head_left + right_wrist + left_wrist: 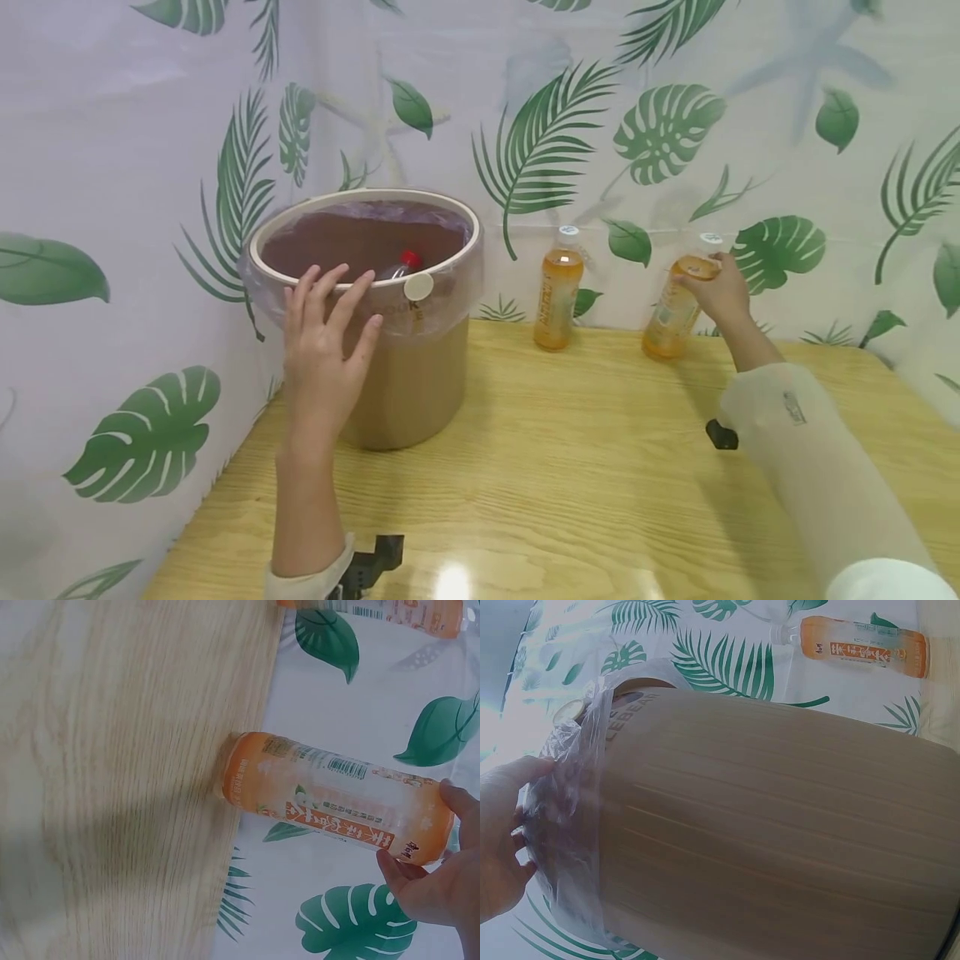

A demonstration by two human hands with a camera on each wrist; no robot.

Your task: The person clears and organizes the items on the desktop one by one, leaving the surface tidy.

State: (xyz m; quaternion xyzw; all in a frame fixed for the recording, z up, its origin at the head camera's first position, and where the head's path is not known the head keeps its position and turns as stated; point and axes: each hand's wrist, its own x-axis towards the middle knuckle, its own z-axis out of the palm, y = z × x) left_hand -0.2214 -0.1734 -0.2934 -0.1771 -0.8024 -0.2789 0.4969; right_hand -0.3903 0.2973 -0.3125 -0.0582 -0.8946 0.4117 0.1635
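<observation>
A bottle of orange drink (670,312) with a white cap leans at the back of the table, its base at the tabletop. My right hand (722,287) grips it round the upper part, thumb on one side and fingers on the other. In the right wrist view the bottle's label (337,795) is visible between base and hand. My left hand (322,354) rests its spread, fairly straight fingers at the near rim of a brown trash bin (408,392) lined with a clear plastic bag (574,825). A red-capped bottle (410,260) shows inside the bin, its lower part hidden.
A second orange drink bottle (558,292) stands upright between the bin and my right hand. The wood-grain table (570,467) meets a white, leaf-printed wall covering (465,75) behind and at the left.
</observation>
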